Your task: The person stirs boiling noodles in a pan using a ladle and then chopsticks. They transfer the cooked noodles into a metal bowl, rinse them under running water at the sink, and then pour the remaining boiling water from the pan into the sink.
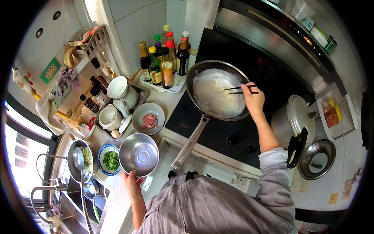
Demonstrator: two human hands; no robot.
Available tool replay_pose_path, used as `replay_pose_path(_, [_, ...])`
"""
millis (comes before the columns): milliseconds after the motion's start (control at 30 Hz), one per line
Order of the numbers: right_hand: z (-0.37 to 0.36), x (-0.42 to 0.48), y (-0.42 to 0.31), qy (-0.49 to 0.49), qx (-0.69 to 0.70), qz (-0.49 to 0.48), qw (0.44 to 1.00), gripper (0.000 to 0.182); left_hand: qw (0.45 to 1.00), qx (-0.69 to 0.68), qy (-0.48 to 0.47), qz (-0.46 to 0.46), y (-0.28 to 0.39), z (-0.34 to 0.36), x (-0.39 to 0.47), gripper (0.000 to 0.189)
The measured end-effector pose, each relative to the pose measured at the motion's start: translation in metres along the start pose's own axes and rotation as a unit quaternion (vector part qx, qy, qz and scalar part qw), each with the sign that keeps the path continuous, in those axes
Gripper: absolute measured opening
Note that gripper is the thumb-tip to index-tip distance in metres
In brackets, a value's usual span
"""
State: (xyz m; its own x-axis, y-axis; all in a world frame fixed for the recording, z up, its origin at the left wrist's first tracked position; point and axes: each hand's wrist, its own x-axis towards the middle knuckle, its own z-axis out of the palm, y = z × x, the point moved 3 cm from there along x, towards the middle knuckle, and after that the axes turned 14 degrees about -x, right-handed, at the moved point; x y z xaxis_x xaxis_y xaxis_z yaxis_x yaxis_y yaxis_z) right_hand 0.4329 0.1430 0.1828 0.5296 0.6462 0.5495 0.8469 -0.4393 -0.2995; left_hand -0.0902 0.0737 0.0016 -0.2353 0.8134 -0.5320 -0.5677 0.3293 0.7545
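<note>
My right hand [254,99] holds a pair of black chopsticks [233,88] over a long-handled frying pan [195,108] on the cooktop. The chopstick tips reach into pale noodles [219,87] in white, foamy liquid. My left hand [134,182] grips the lower rim of an empty stainless steel bowl [131,152], held at the counter's edge. Beside that bowl are a blue-and-white bowl [100,163] of chopped green onions [111,160] and a grey bowl [137,115] with raw sliced meat [150,120].
Sauce bottles [167,70] stand on a white tray [172,88] behind the pan. A lidded pressure cooker [295,120] is at the right. At the left are the sink [70,213], a metal bowl [71,168] with a ladle [78,158], and a tray holding jars and an egg [115,134].
</note>
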Motion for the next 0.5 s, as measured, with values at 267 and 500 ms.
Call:
replay_pose_path(267, [-0.014, -0.005, 0.014, -0.180, 0.091, 0.048, 0.978, 0.024, 1.000, 0.004, 0.008, -0.002, 0.003, 0.005, -0.005, 0.044])
replay_pose_path(500, [0.014, -0.027, -0.021, -0.056, 0.074, -0.099, 0.991, 0.014, 0.999, -0.044, -0.020, 0.001, -0.001, 0.004, 0.002, 0.051])
